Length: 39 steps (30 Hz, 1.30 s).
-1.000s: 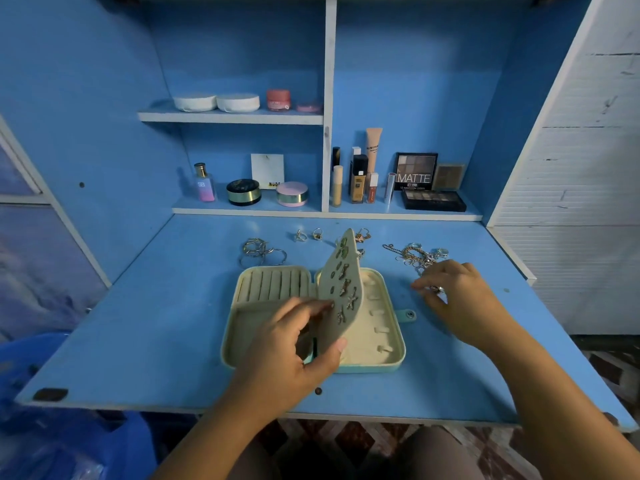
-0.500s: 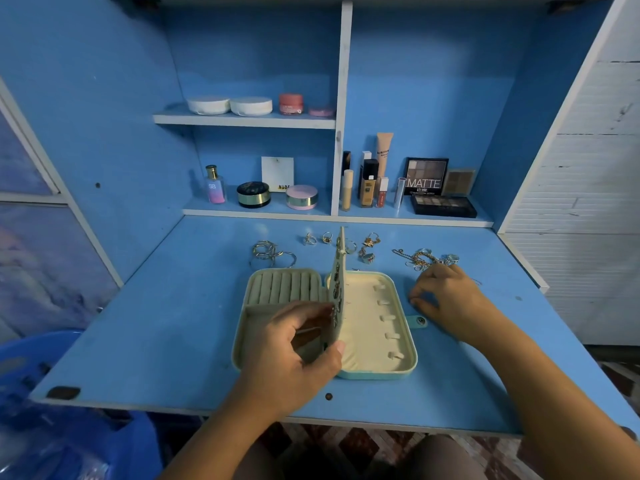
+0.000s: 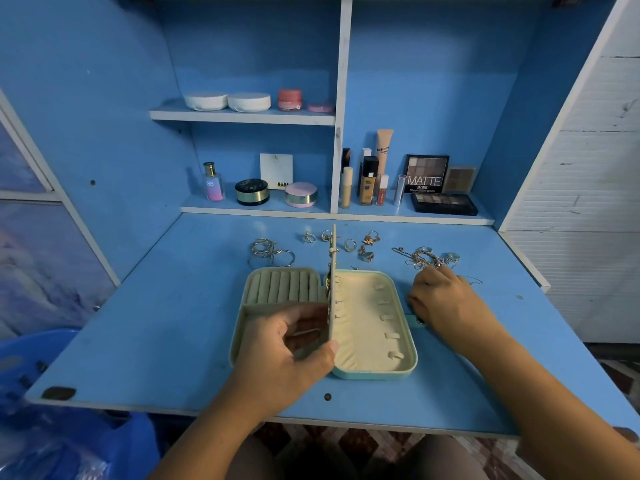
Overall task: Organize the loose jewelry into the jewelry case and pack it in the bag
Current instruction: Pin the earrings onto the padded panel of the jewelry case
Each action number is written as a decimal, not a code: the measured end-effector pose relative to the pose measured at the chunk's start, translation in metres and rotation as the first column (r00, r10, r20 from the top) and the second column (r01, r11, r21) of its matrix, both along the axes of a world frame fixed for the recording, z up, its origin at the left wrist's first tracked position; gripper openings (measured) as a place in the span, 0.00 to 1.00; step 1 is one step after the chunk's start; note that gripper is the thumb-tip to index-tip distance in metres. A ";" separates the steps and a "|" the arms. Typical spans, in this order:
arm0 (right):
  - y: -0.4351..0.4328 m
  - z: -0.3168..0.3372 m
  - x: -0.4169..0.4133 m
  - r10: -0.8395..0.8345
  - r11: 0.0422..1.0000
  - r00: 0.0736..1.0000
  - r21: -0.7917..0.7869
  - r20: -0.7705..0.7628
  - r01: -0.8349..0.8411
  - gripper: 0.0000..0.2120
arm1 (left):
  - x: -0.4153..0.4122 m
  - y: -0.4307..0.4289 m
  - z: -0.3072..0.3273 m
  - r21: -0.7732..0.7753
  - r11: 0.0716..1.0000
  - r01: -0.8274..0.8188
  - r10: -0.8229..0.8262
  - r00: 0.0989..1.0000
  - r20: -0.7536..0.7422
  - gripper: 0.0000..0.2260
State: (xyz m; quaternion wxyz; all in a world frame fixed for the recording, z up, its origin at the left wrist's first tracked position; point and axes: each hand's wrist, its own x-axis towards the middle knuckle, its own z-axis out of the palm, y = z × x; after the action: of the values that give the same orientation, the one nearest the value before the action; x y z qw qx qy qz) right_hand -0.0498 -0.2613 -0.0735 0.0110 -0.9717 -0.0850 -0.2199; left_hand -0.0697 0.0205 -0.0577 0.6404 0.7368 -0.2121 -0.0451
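A mint jewelry case [image 3: 410,341] lies open on the blue desk, with ring rolls [image 3: 284,284] in its left half. My left hand [image 3: 284,355] pinches the case's cream middle flap [image 3: 333,271] and holds it upright, edge-on to me, with earrings pinned to it. My right hand [image 3: 450,303] rests on the desk just right of the case, fingers curled down, and a thin chain [image 3: 474,280] trails out from behind it. Loose rings [image 3: 349,244], bangles [image 3: 270,254] and a tangle of chains [image 3: 422,256] lie behind the case.
Cosmetics stand on the low shelf behind the desk, among them a perfume bottle [image 3: 213,183] and eyeshadow palettes [image 3: 443,202]. A blue plastic basket [image 3: 31,358] and a blue plastic bag [image 3: 69,445] sit below the desk's left front edge.
The flap has swung from leaning right to standing upright. My right hand has drawn back from the chain pile toward the case's right side, a thin chain now trailing behind it.
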 end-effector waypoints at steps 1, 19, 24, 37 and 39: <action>0.000 0.000 0.000 0.000 1.000 1.000 0.002 -0.013 0.000 0.09 | 0.000 0.000 0.000 0.003 1.000 -0.001 0.001 1.000 0.003 0.18; 0.037 0.019 -0.026 0.143 0.930 0.986 0.352 -0.085 -0.104 0.06 | -0.001 0.001 0.000 0.065 0.998 -0.013 0.012 1.000 0.028 0.18; 0.031 0.024 -0.034 0.117 0.918 0.986 0.391 -0.118 -0.063 0.07 | -0.002 0.001 0.001 0.070 0.997 -0.011 0.008 0.999 0.044 0.17; 0.056 0.030 -0.021 0.281 0.939 0.940 0.255 -0.191 -0.229 0.03 | -0.002 0.000 0.002 0.059 0.998 -0.016 0.012 0.998 0.069 0.16; 0.057 0.031 -0.019 0.287 0.941 0.934 0.242 -0.212 -0.234 0.04 | -0.002 0.000 0.002 0.058 0.998 -0.015 0.010 0.997 0.077 0.16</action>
State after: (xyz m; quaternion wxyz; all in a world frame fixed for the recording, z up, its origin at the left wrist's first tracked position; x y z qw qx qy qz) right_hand -0.0687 -0.2040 -0.0427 0.1547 -0.9645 -0.1877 -0.1030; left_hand -0.0718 0.0207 -0.0561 0.6103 0.7576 -0.2306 -0.0188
